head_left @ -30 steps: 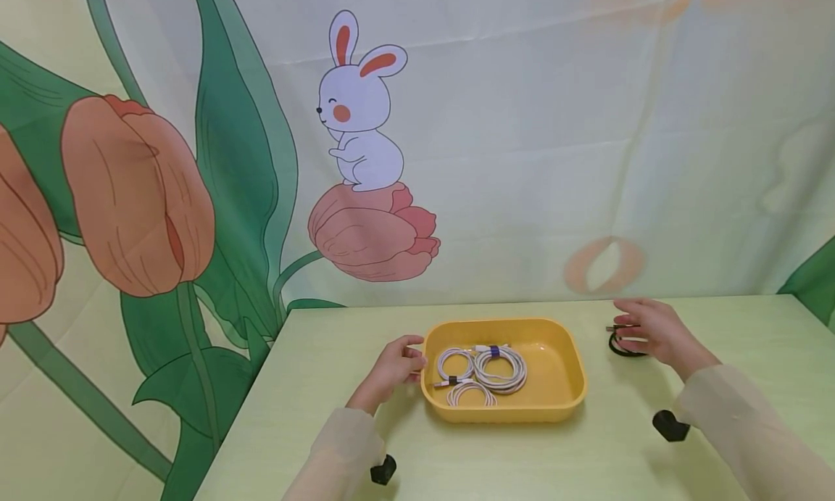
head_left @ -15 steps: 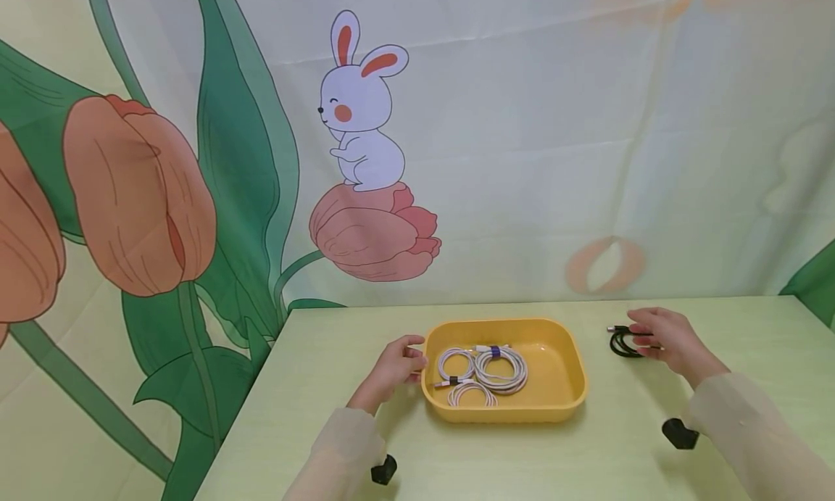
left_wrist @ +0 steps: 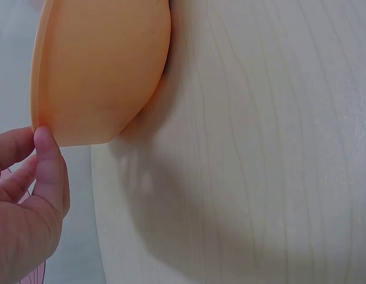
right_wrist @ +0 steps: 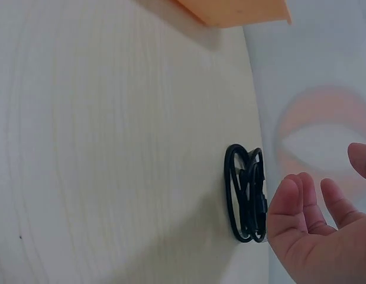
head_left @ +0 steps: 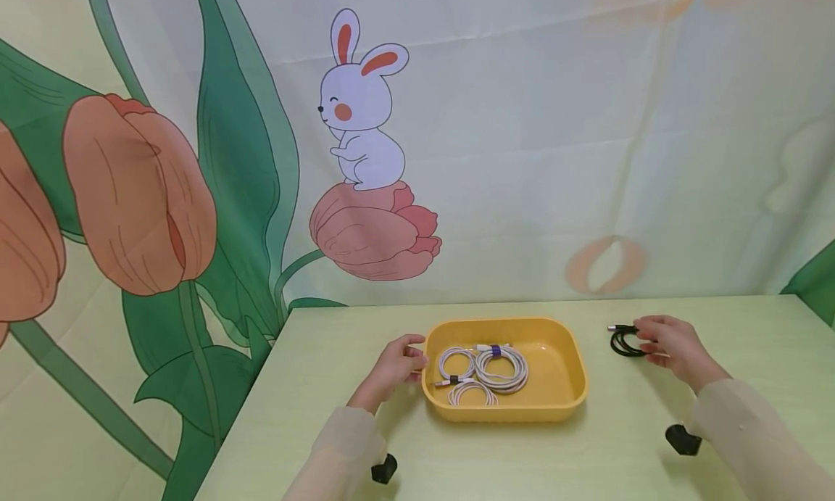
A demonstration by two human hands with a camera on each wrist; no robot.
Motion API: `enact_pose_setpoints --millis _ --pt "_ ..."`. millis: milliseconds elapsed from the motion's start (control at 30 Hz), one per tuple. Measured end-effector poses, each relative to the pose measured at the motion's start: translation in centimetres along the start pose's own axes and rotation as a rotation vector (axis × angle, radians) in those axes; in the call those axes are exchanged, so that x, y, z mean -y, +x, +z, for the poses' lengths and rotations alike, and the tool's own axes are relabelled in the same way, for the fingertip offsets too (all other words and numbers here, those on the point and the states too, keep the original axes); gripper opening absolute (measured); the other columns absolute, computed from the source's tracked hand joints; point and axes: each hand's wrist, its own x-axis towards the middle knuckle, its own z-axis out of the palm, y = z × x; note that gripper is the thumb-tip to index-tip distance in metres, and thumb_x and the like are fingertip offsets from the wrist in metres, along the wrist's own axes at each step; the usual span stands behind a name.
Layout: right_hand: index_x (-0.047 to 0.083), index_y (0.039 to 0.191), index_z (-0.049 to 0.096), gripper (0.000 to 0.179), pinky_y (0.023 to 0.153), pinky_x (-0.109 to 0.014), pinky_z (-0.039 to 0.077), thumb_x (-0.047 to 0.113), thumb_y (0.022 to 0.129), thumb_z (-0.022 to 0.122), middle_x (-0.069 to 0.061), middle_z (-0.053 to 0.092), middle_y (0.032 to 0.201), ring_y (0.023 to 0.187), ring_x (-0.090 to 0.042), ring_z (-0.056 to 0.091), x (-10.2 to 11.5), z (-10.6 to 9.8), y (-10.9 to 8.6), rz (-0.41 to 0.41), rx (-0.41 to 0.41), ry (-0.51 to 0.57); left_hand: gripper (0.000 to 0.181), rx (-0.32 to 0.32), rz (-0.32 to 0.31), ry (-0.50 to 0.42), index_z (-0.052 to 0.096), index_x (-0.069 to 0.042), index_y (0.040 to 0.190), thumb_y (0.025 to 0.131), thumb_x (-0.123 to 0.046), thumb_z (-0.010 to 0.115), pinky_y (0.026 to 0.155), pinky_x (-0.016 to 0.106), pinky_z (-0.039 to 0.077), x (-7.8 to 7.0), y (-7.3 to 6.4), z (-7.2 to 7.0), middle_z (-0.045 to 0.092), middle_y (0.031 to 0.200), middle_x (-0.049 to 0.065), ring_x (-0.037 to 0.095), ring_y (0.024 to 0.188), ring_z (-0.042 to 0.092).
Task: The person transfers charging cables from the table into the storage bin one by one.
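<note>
A yellow plastic tray stands on the table with several coiled white cables in it. One larger white coil has a purple tie, and another nearby has a black tie. My left hand pinches the tray's left rim; in the left wrist view the thumb presses the outer wall. To the right of the tray lies a coiled black cable on the table. Over its right end hovers my right hand, fingers loosely bent with a gap to the cable in the right wrist view.
The pale wood-patterned table ends at a printed cloth backdrop behind the tray. A small black piece sits below each sleeve cuff, at the left and the right.
My right hand has drawn back slightly to the right and towards me, uncovering more of the black cable. The left hand and the tray stay in place.
</note>
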Motion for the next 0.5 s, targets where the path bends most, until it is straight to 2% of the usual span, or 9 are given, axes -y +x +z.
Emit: enact_pose_setpoints --millis 200,333,500 --pt "0.006 0.117 0.040 0.048 0.072 -0.028 0.049 0.039 0.084 0.055 0.006 0.050 0.088 0.075 -0.010 0.054 -0.6 0.0 -0.4 -0.026 -0.005 -0.019 0.039 -0.009 -0.003 0.007 0.046 -0.006 0.123 0.084 -0.002 0.054 0.067 0.031 0.053 0.0 0.1 0.0 0.049 0.089 0.007 0.014 0.069 0.052" --pt "0.006 0.114 0.041 0.043 0.069 -0.027 0.049 0.034 0.085 0.054 0.010 0.050 0.081 0.071 -0.009 0.054 -1.2 -0.1 -0.4 -0.017 -0.023 -0.002 0.039 -0.008 0.001 0.011 0.046 -0.006 0.123 0.085 -0.002 0.054 0.068 0.032 0.053 0.1 0.1 0.0 0.049 0.089 0.007 0.014 0.070 0.052" --pt "0.000 0.121 0.036 0.049 0.067 -0.026 0.049 0.032 0.087 0.052 0.010 0.050 0.080 0.068 -0.009 0.053 -1.7 -0.1 -0.5 0.005 -0.055 -0.004 0.039 -0.010 -0.007 0.015 0.046 -0.006 0.123 0.085 -0.002 0.054 0.068 0.031 0.053 0.0 0.1 0.0 0.048 0.090 0.007 0.015 0.071 0.052"
